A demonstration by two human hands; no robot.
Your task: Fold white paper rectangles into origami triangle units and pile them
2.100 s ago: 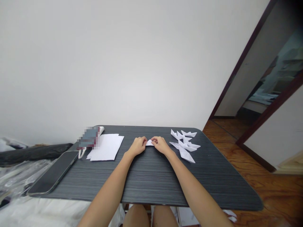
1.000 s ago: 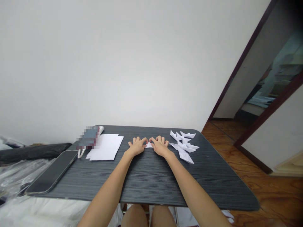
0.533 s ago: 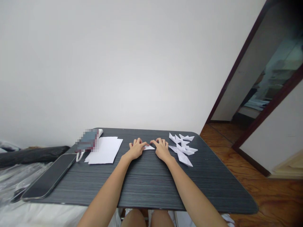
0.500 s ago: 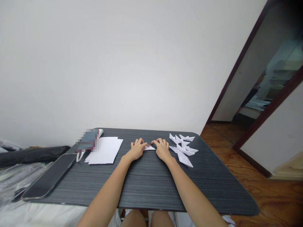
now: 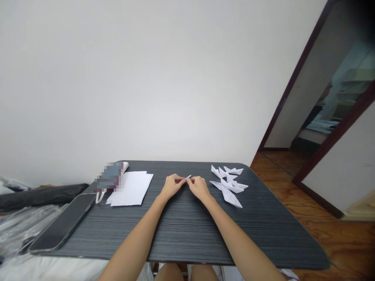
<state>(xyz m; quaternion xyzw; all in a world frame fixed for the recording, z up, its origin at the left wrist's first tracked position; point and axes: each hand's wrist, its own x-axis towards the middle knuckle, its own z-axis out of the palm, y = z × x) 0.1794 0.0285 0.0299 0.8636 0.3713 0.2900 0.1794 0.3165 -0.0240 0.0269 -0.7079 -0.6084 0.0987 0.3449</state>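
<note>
Both hands meet above the middle of the dark table (image 5: 181,230). Between their fingertips is a small folded piece of white paper (image 5: 189,176), mostly hidden by the fingers. My left hand (image 5: 172,185) pinches it from the left, with thumb and fingers together. From the right, my right hand (image 5: 199,186) pinches it the same way. Several folded white paper shapes (image 5: 231,198) lie in a loose group to the right of my right hand. Off to the left of my left hand, flat white paper sheets (image 5: 130,191) lie stacked.
A pixelated blue-and-red item (image 5: 109,176) overlaps the sheets' left side, with a white cable loop (image 5: 100,196) beside it. A large dark phone or tablet (image 5: 66,222) lies at the table's left edge. The white wall (image 5: 175,86) stands behind; a doorway (image 5: 310,113) opens at right.
My hands have come closer together, and both now pinch the folded paper. It was flat on the table under my left fingers; now only a thin tip shows. The view shifted slightly.
</note>
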